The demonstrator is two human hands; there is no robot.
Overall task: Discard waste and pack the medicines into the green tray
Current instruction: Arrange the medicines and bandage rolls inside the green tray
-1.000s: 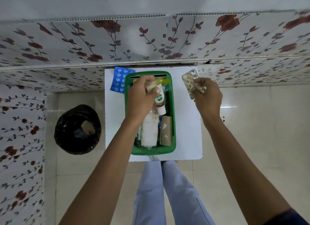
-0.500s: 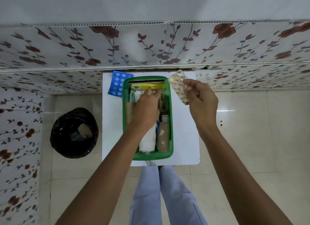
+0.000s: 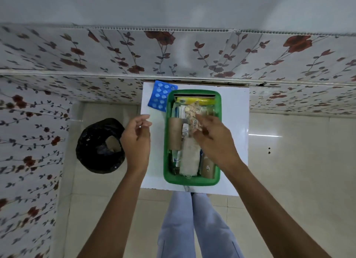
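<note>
Pinching a strip of pale round tablets (image 3: pixel 190 113) between thumb and fingertips, your right hand (image 3: pixel 213 140) reaches over the middle of the green tray (image 3: pixel 166 142), with the strip standing up from your fingers above the tray's far half. Your left hand (image 3: pixel 136 140) hangs just off the tray's left side, over the near-left edge of the white table (image 3: pixel 235 134); its fingers are loosely curled, apart from one another, and nothing is in them.

Under your right hand the tray is crowded. A brown cardboard roll (image 3: pixel 174 133) lies along the left wall, a white gauze roll (image 3: pixel 189 157) lies lengthwise toward you in the middle, and a second brown roll (image 3: pixel 208 168) sits in the near-right corner, partly covered by your wrist. A yellow packet (image 3: pixel 194 101) lies across the far end, with small white sachets between it and the rolls; what they are cannot be read.

Outside the tray, a blue blister pack (image 3: pixel 160 96) lies on the table touching the tray's far-left corner, tilted. On the tiled floor to the left of the table, well apart from the tray, stands a bin lined with a black bag (image 3: pixel 96 148)
</note>
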